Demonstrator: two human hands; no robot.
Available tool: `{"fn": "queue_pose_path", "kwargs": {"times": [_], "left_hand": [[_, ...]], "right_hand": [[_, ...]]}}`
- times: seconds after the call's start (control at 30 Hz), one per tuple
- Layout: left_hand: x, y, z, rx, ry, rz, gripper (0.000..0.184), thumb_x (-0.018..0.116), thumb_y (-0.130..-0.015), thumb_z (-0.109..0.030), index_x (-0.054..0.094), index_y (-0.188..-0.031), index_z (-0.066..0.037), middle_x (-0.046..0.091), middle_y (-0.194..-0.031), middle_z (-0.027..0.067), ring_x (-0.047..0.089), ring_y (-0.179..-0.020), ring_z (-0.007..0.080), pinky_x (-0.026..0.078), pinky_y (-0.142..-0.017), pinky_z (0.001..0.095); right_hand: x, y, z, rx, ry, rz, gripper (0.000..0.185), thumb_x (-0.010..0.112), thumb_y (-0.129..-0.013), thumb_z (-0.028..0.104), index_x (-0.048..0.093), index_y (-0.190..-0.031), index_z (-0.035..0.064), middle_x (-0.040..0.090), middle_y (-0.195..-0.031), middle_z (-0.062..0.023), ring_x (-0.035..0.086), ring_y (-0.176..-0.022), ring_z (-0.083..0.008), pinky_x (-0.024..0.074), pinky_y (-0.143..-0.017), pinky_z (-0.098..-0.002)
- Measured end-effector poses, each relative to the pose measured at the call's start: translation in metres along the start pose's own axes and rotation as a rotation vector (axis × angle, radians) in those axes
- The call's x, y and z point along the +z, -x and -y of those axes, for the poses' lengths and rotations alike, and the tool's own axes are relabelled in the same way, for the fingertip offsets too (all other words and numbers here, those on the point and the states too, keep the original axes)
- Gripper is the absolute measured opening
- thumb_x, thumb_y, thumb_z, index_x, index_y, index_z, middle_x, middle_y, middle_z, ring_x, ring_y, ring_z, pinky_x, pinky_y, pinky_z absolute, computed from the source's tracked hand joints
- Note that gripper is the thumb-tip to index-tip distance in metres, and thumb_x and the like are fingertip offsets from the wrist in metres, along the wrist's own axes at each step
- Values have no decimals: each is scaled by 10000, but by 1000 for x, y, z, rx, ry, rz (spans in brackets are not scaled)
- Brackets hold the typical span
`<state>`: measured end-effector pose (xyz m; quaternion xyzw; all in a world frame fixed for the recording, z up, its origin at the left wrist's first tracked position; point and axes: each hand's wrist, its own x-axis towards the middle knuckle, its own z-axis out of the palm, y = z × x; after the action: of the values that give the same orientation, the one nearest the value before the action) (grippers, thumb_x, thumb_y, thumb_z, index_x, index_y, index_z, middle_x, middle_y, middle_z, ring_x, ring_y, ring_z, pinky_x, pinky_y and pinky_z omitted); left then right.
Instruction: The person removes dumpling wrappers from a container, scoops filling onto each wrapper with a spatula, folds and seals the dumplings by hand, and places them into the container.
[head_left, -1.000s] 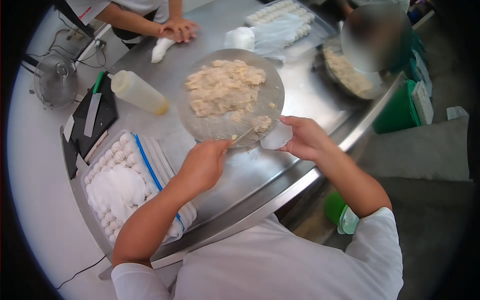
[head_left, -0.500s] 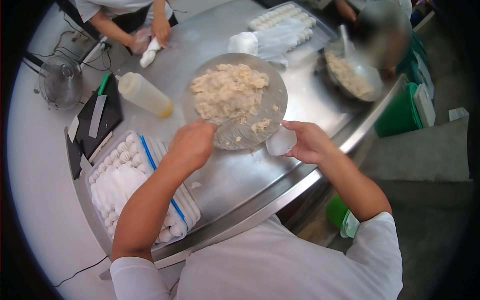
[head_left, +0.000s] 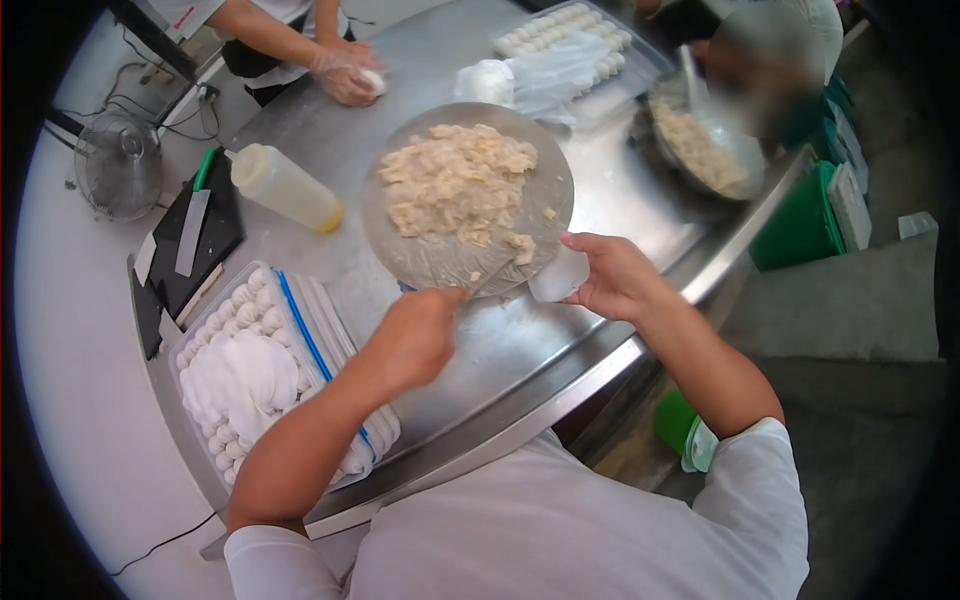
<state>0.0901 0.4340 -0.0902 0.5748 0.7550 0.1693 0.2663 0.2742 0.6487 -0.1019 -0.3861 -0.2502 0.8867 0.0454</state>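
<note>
A round metal plate [head_left: 400,250] carries a heap of pale chunky filling [head_left: 455,180]. My left hand [head_left: 415,335] is closed on a thin tool [head_left: 492,276], whose far end reaches over the plate's lower part beside a small lump of filling [head_left: 521,248]. At the plate's lower right edge, my right hand [head_left: 620,280] pinches a thin white dough wrapper [head_left: 560,278] between thumb and fingers.
A container of pleated dumplings [head_left: 240,380] stands at the lower left. Left of the plate are a squeeze bottle [head_left: 285,187] and a knife [head_left: 193,230]. A person's hands [head_left: 350,78] work dough at the far side. Another person sits behind a bowl [head_left: 700,140].
My left hand rose toward the plate's left side, then came back down and right. The small lump looks smaller than before. My right hand still holds the wrapper. The co-worker's hands shifted the dough.
</note>
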Motion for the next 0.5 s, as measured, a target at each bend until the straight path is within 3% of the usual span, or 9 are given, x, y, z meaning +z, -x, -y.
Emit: {"fn": "queue_pose_path", "kwargs": {"times": [0.07, 0.23, 0.3, 0.47, 0.5], "left_hand": [[4, 6, -22, 15, 240, -42, 333, 561, -910, 6, 682, -1220, 17, 680, -958, 259, 659, -912, 428, 524, -837, 475], [-14, 9, -22, 109, 98, -68, 334, 543, -922, 3, 675, -1228, 21, 678, -940, 257, 665, -879, 419, 523, -799, 467], [-23, -6, -7, -47, 29, -123, 329, 531, -932, 0, 681, -1224, 10, 682, -911, 257, 669, -868, 426, 525, -800, 471], [-3, -27, 8, -28, 69, -23, 337, 527, -931, -3, 690, -1226, -9, 680, -895, 261, 669, -868, 433, 526, -806, 471], [-2, -25, -2, 15, 141, -13, 336, 530, -933, -7, 691, -1228, -16, 678, -905, 260, 663, -879, 434, 526, -814, 467]], "right_hand": [[-2, -2, 1, -5, -32, 25, 401, 493, -1059, 124, 428, -1397, -83, 565, -1347, -212, 606, -1233, -370, 513, -1058, -558], [-4, 0, -2, -88, -78, -53, 389, 426, -1071, 75, 377, -1377, -161, 510, -1378, -269, 602, -1232, -386, 533, -1066, -526], [-4, 0, -3, -88, -68, -69, 394, 423, -1071, 71, 365, -1380, -166, 499, -1386, -275, 603, -1231, -386, 539, -1061, -517], [-6, -5, -3, -88, -52, -78, 406, 422, -1070, 74, 348, -1387, -170, 487, -1398, -280, 599, -1235, -394, 534, -1061, -523], [-13, -10, -4, -64, -87, -42, 380, 431, -1070, 101, 393, -1369, -130, 510, -1392, -255, 592, -1248, -383, 522, -1070, -529]]}}
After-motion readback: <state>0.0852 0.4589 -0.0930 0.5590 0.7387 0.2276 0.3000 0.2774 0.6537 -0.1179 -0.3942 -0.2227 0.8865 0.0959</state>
